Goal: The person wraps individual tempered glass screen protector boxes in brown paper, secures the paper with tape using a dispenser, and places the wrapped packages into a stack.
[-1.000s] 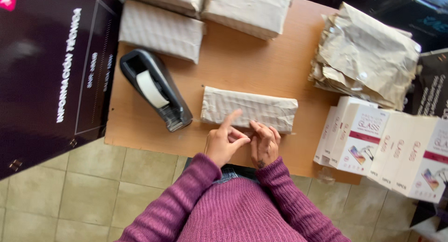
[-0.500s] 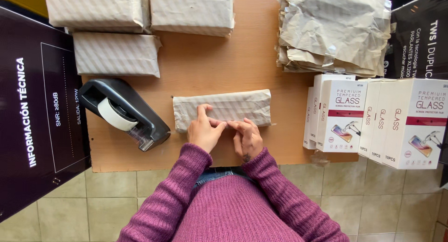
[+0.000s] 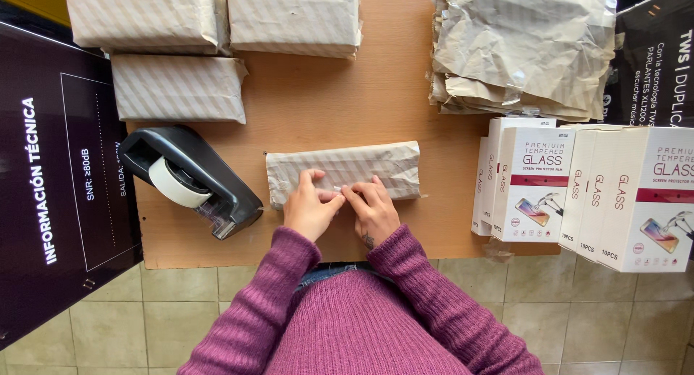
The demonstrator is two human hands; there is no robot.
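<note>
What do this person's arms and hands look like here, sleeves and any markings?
Both arms wear a ribbed purple knit sweater with cuffs reaching the wrists. The left hand and right hand are bare, without gloves. A small dark mark shows at the right wrist; no rings are clearly visible.

Landmark: a black tape dispenser [image 3: 189, 181] sits on the wooden table [image 3: 325, 107], near the table's left edge.
Wrapped parcels: one brown-paper parcel [image 3: 179, 88] lies just beyond the dispenser; two more [image 3: 143, 15] [image 3: 293, 15] sit farther back, side by side.
Paper stack: a crumpled pile of brown wrapping sheets [image 3: 520, 49] rests well to the dispenser's right, at the table's far corner.
Boxes: a row of white flat product boxes [image 3: 578, 190] stands upright, well right of the dispenser, below the paper pile.
Dark carton: a large black printed box [image 3: 58, 180] stands just left of the dispenser, off the table.
Floor: beige tiles [image 3: 144, 317] show on the near side of the dispenser.
</note>
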